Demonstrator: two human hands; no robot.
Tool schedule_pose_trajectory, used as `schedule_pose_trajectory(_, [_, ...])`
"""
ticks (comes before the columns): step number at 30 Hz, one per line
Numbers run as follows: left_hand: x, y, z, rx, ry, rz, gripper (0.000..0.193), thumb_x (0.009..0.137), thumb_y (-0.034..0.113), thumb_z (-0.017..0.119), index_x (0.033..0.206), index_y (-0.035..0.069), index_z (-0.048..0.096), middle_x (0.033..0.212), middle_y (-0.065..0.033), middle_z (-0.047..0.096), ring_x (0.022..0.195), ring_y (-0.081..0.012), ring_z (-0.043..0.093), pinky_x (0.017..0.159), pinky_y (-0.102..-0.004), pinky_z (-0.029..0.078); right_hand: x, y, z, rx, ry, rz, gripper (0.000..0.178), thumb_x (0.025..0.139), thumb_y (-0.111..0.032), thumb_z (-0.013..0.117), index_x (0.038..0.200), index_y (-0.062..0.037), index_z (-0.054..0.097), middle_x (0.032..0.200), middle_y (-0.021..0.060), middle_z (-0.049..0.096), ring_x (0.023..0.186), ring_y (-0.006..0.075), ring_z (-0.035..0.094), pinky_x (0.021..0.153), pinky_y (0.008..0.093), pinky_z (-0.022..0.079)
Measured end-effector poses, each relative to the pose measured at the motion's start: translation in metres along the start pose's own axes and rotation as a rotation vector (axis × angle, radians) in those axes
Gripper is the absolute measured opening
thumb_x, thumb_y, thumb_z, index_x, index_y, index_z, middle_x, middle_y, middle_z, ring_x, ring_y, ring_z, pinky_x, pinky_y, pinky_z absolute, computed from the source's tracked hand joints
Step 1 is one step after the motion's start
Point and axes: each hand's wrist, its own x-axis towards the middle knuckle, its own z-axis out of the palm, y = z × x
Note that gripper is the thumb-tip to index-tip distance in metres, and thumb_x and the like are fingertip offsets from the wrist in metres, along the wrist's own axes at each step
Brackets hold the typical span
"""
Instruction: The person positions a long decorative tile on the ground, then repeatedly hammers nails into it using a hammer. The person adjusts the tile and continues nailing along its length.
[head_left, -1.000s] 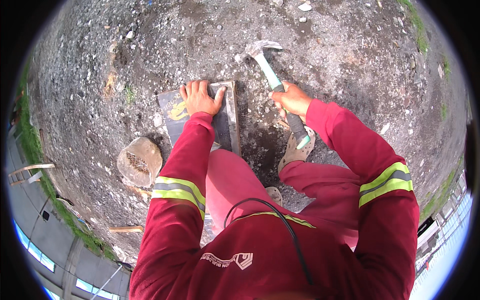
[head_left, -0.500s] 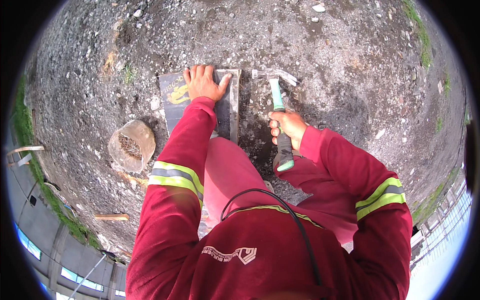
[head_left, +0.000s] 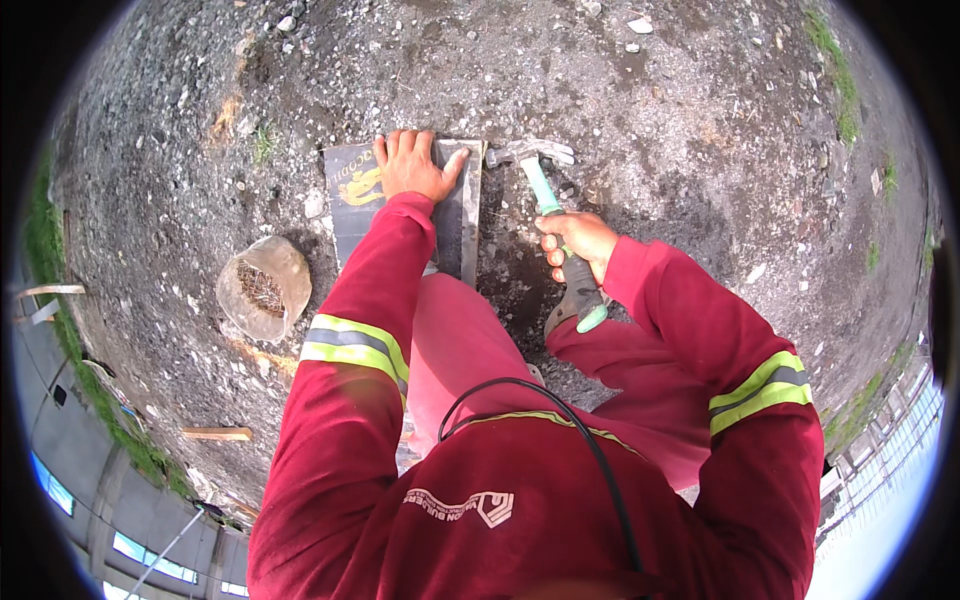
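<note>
My left hand [head_left: 415, 168] lies flat with fingers spread on a dark board [head_left: 350, 222] that carries a yellow print. A lighter wooden strip [head_left: 471, 215] runs along the board's right edge. In my right hand [head_left: 580, 243] is a claw hammer [head_left: 540, 185], gripped round its green and black handle. The hammer's metal head is just right of the board's far right corner, close to the strip; whether it touches cannot be told. My left knee is against the board's near side.
A translucent plastic container [head_left: 285, 272] filled with what look like nails stands on the gravel left of the board. A short piece of wood [head_left: 218, 433] lies farther left. Stones are scattered over the ground [head_left: 700, 110]. A black cable [head_left: 590, 425] loops across my front.
The hammer's head has swung left toward the board's edge, and its handle now tilts more. My left hand still presses the board in the same place.
</note>
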Motion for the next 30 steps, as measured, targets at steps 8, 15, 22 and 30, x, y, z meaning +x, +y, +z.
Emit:
schedule_pose_trajectory(8, [-0.003, -0.003, 0.003, -0.022, -0.032, 0.000, 0.055, 0.077, 0.059, 0.057, 0.103, 0.010, 0.061, 0.108, -0.0079, 0.057, 0.113, -0.0251, 0.044, 0.105, -0.0489, 0.019, 0.000, -0.005, -0.024, 0.081, 0.140, -0.129, 0.008, 0.090, -0.017, 0.052, 0.091, -0.0106, 0.047, 0.065, -0.0016, 0.047, 0.050, 0.0107, 0.045, 0.046, 0.0326, 0.042])
schedule_pose_trajectory(15, [-0.019, -0.004, -0.025, -0.239, 0.240, -0.023, 0.042, 0.085, 0.031, 0.058, 0.120, 0.008, 0.052, 0.125, -0.0126, 0.048, 0.122, -0.0313, 0.039, 0.103, -0.0500, 0.025, 0.014, 0.010, -0.041, -0.160, 0.283, -0.194, 0.010, 0.087, -0.014, 0.055, 0.093, -0.0135, 0.047, 0.063, -0.0016, 0.048, 0.045, 0.0102, 0.044, 0.039, 0.0322, 0.040])
schedule_pose_trajectory(22, [-0.146, -0.085, -0.119, -0.315, 0.587, -0.406, 0.019, 0.081, 0.010, 0.060, 0.100, 0.006, 0.059, 0.098, -0.0121, 0.060, 0.091, -0.0314, 0.058, 0.079, -0.0397, 0.046, 0.033, 0.022, -0.071, -0.246, 0.258, -0.230, 0.008, 0.087, -0.019, 0.054, 0.092, -0.0163, 0.049, 0.061, -0.0011, 0.048, 0.042, 0.0134, 0.044, 0.037, 0.0345, 0.039])
schedule_pose_trajectory(30, [-0.196, -0.234, -0.118, -0.241, -0.175, -1.101, 0.038, 0.077, 0.024, 0.064, 0.113, 0.010, 0.063, 0.113, -0.0173, 0.061, 0.105, -0.0325, 0.058, 0.089, -0.0387, 0.046, 0.033, 0.015, -0.085, -0.331, 0.272, -0.243, 0.013, 0.087, -0.024, 0.057, 0.092, -0.0174, 0.047, 0.062, -0.0009, 0.047, 0.042, 0.0151, 0.046, 0.036, 0.0362, 0.039])
